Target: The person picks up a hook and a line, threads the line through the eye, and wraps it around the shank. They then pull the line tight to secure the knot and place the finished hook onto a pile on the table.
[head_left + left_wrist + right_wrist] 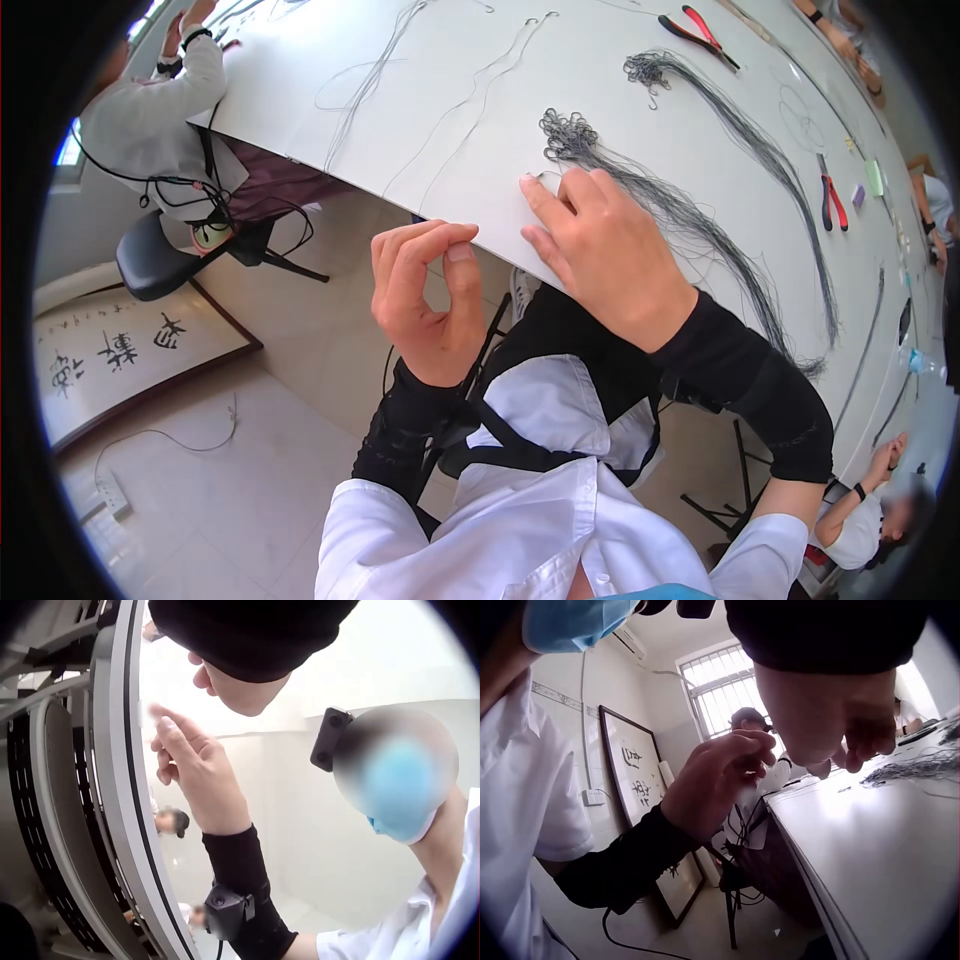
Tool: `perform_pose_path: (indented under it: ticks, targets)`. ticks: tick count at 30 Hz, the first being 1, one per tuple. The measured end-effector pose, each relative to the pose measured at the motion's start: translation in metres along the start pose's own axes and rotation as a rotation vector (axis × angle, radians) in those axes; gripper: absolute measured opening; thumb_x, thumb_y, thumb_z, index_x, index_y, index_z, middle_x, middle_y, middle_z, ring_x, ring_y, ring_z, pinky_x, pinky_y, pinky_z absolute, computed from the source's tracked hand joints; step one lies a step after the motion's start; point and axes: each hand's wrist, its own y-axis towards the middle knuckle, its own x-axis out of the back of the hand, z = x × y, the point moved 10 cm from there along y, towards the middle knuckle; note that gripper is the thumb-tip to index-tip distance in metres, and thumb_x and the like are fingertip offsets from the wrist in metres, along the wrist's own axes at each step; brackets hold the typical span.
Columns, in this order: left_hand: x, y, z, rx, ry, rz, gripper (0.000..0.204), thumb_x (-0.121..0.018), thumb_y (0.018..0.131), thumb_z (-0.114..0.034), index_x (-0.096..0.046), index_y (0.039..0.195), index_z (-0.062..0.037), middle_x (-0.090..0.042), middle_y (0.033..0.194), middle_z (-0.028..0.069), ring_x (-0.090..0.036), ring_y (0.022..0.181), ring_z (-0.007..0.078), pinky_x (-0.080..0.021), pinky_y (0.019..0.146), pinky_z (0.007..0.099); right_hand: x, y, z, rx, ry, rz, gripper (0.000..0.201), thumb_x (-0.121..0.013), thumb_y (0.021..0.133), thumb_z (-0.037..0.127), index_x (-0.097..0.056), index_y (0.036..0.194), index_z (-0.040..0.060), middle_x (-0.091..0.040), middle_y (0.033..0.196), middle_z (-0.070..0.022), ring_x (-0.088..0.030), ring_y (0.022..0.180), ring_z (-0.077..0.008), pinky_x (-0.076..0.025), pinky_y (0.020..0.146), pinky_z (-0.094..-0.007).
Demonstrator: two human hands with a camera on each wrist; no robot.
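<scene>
Where right hand (618, 255) is, bundle (690, 212) slants, hooks (568, 136) far-left.

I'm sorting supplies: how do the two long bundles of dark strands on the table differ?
The near bundle fans out with stray loose strands; the far bundle stays narrower and tidier. The near bundle lies close beside the right hand, while the far bundle lies farther from it. Both have a tangled, looped clump at one end and trail across the table.

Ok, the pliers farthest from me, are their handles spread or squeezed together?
Spread: the pliers' two handles splay apart from the pivot, with white tabletop showing between them.
</scene>
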Motion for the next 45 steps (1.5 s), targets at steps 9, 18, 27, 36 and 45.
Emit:
perform_pose_path:
  ticks: [9, 18, 27, 36, 45]
  targets:
    - [-0.009, -0.005, 0.003, -0.050, -0.015, 0.083, 0.015, -0.059, 0.090, 0.009, -0.068, 0.099, 0.0010, -0.068, 0.095, 0.0089, -0.059, 0.091, 0.0190, -0.048, 0.080, 0.0288, -0.006, -0.028, 0.018, -0.076, 0.067, 0.081, 0.025, -0.070, 0.088, 0.010, -0.061, 0.110, 0.0001, -0.056, 0.099, -0.0115, -0.057, 0.094, -0.0267, -0.052, 0.077, -0.0364]
    - [-0.031, -0.006, -0.007, -0.089, -0.011, 0.143, 0.015, -0.061, 0.089, 0.008, -0.069, 0.097, -0.0011, -0.069, 0.094, 0.0080, -0.060, 0.089, 0.0203, -0.049, 0.079, 0.0303, 0.005, -0.058, 0.021, 0.022, 0.027, -0.092, 0.011, -0.067, 0.084, 0.004, -0.060, 0.092, 0.0015, -0.053, 0.086, -0.0083, -0.056, 0.083, -0.0222, -0.051, 0.070, -0.0315]
    - [-0.060, -0.010, -0.026, -0.130, -0.070, 0.322, 0.022, -0.062, 0.085, 0.008, -0.070, 0.103, -0.0018, -0.070, 0.101, 0.0090, -0.063, 0.099, 0.0248, -0.051, 0.084, 0.0349, 0.022, -0.075, 0.008, -0.070, 0.221, -0.158, 0.012, -0.067, 0.090, 0.005, -0.061, 0.099, -0.0006, -0.057, 0.088, -0.0075, -0.058, 0.080, -0.0189, -0.051, 0.069, -0.0308]
    - [-0.100, -0.018, -0.079, -0.207, -0.438, 0.537, 0.023, -0.071, 0.080, 0.010, -0.066, 0.100, 0.0006, -0.072, 0.094, 0.0107, -0.069, 0.092, 0.0250, -0.050, 0.099, 0.0487, 0.035, -0.120, -0.048, -0.827, 1.561, -0.163, 0.030, -0.058, 0.105, 0.029, -0.061, 0.106, -0.0004, -0.054, 0.078, 0.0021, -0.048, 0.067, -0.0041, -0.041, 0.062, -0.0205]
    - [-0.119, -0.018, -0.095, -0.192, -0.505, 0.516, 0.022, -0.072, 0.076, 0.011, -0.066, 0.092, -0.0018, -0.067, 0.084, 0.0063, -0.064, 0.076, 0.0193, -0.051, 0.069, 0.0307, 0.054, -0.144, -0.072, -0.793, 1.408, -0.272, 0.024, -0.062, 0.101, 0.022, -0.062, 0.109, -0.0005, -0.059, 0.085, 0.0005, -0.052, 0.070, -0.0072, -0.044, 0.064, -0.0227]
